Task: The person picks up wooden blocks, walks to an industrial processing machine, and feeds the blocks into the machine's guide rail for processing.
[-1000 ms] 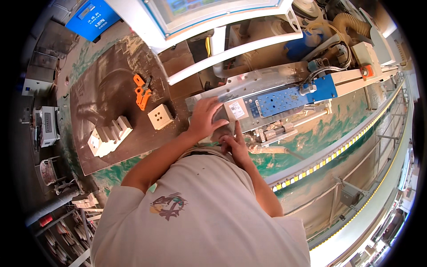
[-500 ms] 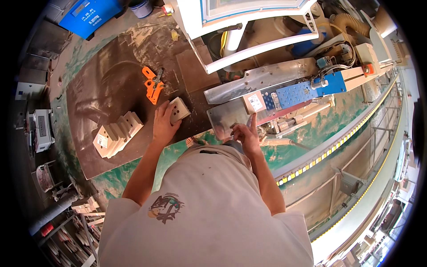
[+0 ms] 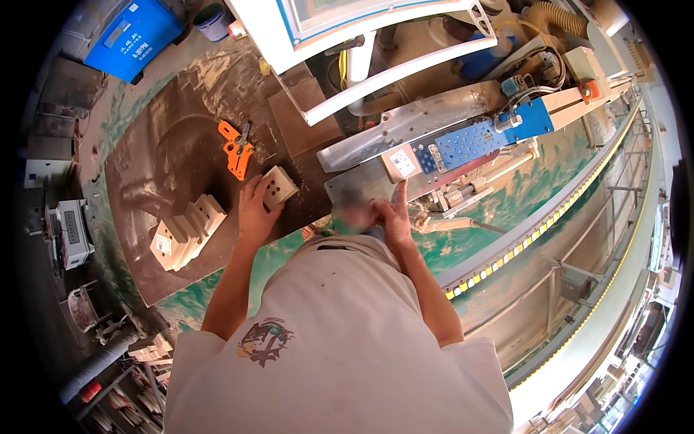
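- Drilled block (image 3: 279, 188), pale and wooden, lies near the right edge of the brown board (image 3: 141, 192), just right of our left hand (image 3: 256, 211). From above it looks squarish, so we cannot name a clear long axis; its sides run askew to the board's near edge.
- Our left hand is clearly the nearer one; our right hand (image 3: 393, 219) is well apart, farther right, at the machine.
- Our left fingers reach away from us along the block's left side, while the thumb sits toward its near corner. Fingers and thumb stand apart around that corner and seem to touch it, but we cannot tell whether they press tightly.
- At right, a labelled block (image 3: 401, 165) lies on the machine, at the left end of the blue perforated plate (image 3: 466, 142). Our right index finger (image 3: 401, 194) stretches away from us to its near edge, apparently touching.
- Our other right fingers are curled in; we cannot tell whether they enclose anything.
- Far of the drilled block and slightly left lies an orange clamp (image 3: 237, 150), apart from our fingers; farther left and nearer us is a stepped wooden stack (image 3: 186, 233).
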`<state>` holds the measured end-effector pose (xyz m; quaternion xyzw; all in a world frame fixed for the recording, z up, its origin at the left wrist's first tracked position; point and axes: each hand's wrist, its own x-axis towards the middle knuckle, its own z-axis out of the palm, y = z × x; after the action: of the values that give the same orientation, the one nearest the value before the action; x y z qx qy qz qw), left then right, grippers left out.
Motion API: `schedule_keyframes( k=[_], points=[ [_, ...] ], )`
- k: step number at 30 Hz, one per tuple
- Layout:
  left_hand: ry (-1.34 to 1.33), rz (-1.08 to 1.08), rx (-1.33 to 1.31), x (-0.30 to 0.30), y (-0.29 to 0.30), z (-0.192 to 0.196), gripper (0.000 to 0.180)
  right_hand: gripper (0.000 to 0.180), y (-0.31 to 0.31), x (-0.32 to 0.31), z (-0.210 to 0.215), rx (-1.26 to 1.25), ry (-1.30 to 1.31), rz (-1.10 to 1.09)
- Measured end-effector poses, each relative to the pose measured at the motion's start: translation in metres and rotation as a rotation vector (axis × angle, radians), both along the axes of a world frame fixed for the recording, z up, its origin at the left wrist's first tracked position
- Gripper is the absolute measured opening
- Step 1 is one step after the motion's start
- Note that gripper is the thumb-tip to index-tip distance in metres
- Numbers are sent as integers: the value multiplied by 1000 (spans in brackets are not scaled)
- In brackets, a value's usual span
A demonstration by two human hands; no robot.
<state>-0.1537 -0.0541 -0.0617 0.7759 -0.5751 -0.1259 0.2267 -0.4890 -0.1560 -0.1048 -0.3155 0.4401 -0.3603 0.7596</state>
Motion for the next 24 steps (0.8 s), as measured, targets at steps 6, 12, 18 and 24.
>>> schedule_keyframes(
  k=[6,12,18,24],
  points=[
    [-11,-84,11,-23,-12,22,72,108,-12,-9,3,-39,46,-3],
    [120,-349,-26,-89,-55,21,72,106,-56,-51,6,-25,14,-50],
    [-29,-515,-79,-149,-98,-3,64,30,-111,-88,7,-24,6,-145],
    [-79,-466,-129,-178,-131,-17,61,33,-159,-139,-8,-66,-17,-173]
  ],
)
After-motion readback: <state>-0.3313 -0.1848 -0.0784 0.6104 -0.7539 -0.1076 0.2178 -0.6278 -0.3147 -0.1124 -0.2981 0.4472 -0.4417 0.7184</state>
